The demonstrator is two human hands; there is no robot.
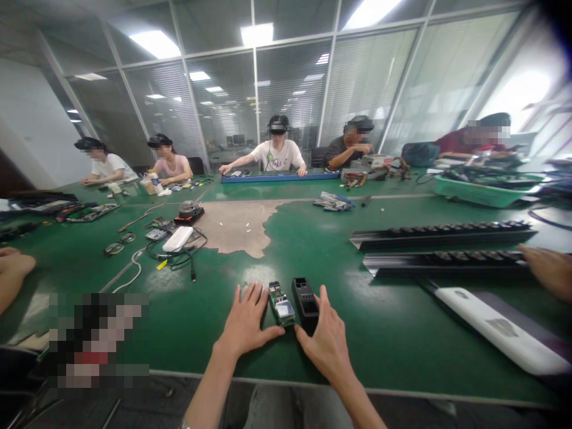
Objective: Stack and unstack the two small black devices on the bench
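My left hand (247, 319) lies on the green table with its fingers spread, just left of a circuit board (281, 305) that carries a small light screen. To the right of the board is a black plastic housing (304, 301) with openings in its top. My right hand (329, 333) is beside this housing, fingers apart, thumb near its lower end; whether the fingers touch it I cannot tell. The board and the housing lie side by side between my two hands.
Two black rails (442, 262) lie to the right, near a long white device (500, 328) and another person's hand (547, 268). At left are a white box (177, 239) with cables and eyeglasses (120, 244). A green basket (487, 190) stands far right. Several people sit across the table.
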